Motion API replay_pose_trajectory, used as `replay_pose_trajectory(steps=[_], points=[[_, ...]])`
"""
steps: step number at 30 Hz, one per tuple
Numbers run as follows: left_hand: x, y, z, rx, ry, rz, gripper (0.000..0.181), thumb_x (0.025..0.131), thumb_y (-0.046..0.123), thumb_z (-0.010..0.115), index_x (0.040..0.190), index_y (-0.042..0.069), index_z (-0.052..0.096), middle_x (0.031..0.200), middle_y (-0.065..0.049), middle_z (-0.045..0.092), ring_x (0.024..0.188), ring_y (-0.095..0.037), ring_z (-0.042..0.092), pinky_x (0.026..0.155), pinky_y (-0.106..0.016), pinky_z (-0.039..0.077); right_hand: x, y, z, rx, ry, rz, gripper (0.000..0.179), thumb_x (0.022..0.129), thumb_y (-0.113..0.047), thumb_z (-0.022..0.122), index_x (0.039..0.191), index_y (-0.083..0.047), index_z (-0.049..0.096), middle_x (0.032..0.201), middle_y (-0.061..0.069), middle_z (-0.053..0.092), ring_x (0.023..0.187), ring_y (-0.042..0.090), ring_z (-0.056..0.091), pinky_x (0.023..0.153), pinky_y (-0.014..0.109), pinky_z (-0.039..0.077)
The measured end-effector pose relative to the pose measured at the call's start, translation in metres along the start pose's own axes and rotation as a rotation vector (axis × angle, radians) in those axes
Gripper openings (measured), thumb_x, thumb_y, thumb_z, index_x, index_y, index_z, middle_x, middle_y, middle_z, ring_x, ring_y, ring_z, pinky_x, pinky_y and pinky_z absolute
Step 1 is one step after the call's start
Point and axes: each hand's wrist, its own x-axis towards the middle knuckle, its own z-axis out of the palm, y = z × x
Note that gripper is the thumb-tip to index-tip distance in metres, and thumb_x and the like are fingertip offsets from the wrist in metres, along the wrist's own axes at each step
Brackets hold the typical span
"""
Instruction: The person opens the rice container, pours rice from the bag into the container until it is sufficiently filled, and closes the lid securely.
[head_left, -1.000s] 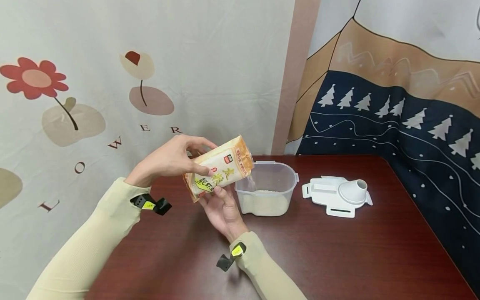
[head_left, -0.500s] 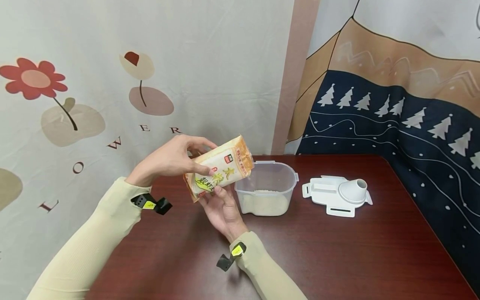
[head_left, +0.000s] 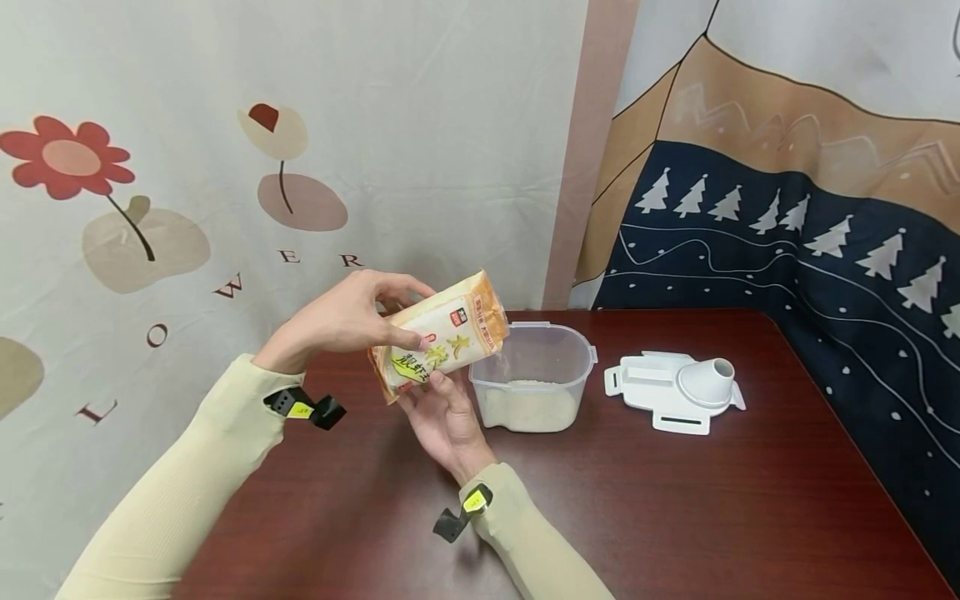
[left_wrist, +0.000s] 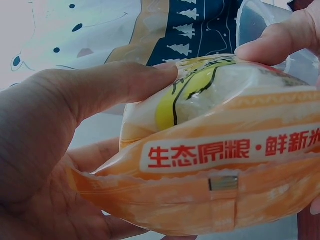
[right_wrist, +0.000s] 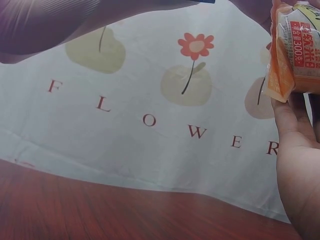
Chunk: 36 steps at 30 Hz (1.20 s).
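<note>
An orange and white bag of rice [head_left: 450, 329] is tilted, its right end lower over the rim of a clear plastic container [head_left: 558, 354]. My left hand [head_left: 348, 321] grips the bag's upper left part, thumb across the printed front. From below, my right hand [head_left: 450, 429] holds it, with the thumb on the front and the fingers mostly hidden behind. White rice [head_left: 528, 408] fills the lower part of the container. A faint trickle shows below the bag's mouth. The left wrist view has the bag's sealed end [left_wrist: 225, 170] close up.
To the right of the container, a white lid [head_left: 663, 387] with a round spout lies on the dark red wooden table [head_left: 660, 517]. Behind the table hang printed cloths [head_left: 450, 150], one with flowers and one with trees.
Both hands and the bag stay almost still. The stream of grains at the bag's mouth, plain one second ago, is now thinner and fainter.
</note>
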Motion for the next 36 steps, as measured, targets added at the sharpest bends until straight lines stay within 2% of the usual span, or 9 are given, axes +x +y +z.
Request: replay_pose_trajectory(steps=[36], points=[[0.0014, 0.001, 0.0003, -0.002, 0.009, -0.001, 0.048, 0.077, 0.031, 0.09, 0.122, 0.028, 0.072, 0.094, 0.002, 0.076, 0.085, -0.017, 0.067, 0.078, -0.035, 0.05, 0.0002, 0.0004, 0.0026, 0.014, 0.001, 0.006, 0.059, 0.087, -0.027, 0.081, 0.139, -0.029, 0.051, 0.135, -0.006, 0.06, 0.126, 0.013, 0.056, 0.111, 0.033, 0.046]])
